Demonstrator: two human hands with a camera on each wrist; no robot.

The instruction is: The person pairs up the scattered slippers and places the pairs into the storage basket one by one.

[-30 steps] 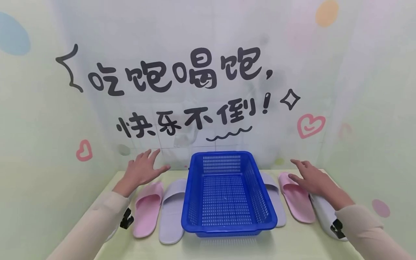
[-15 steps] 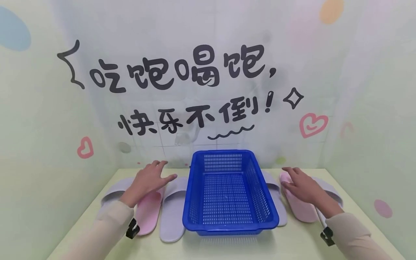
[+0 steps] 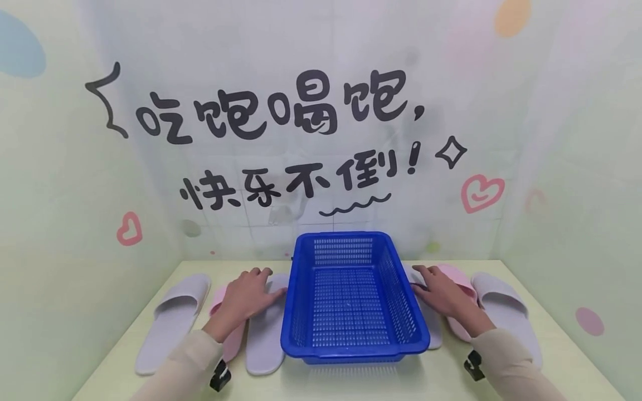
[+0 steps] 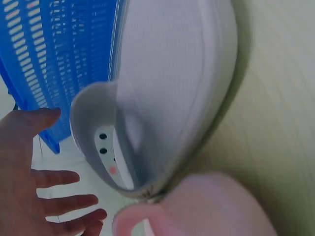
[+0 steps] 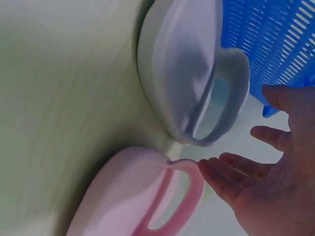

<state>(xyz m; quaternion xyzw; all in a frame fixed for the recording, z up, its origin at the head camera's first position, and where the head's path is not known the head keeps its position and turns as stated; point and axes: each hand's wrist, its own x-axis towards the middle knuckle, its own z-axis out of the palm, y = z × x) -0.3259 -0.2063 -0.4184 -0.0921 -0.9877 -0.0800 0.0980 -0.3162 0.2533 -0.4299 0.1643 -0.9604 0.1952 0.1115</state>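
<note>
Hovering with the left hand [image 3: 249,296] over the left pink slipper [image 3: 234,346] and left inner grey slipper [image 4: 167,59], with fingers spread and holding nothing. Likewise hovering with the right hand [image 3: 440,292] near the right inner grey slipper [image 5: 184,64] and right pink slipper [image 5: 125,194], with fingers loosely parted and holding nothing; cannot tell whether touching the pink strap. Can see the basket [image 3: 357,352] between both hands, near each thumb, on the table [image 3: 577,359]. Can also see outer grey slippers [image 3: 170,328] at far left and far right, before a lettered wall [image 3: 301,33].
</note>
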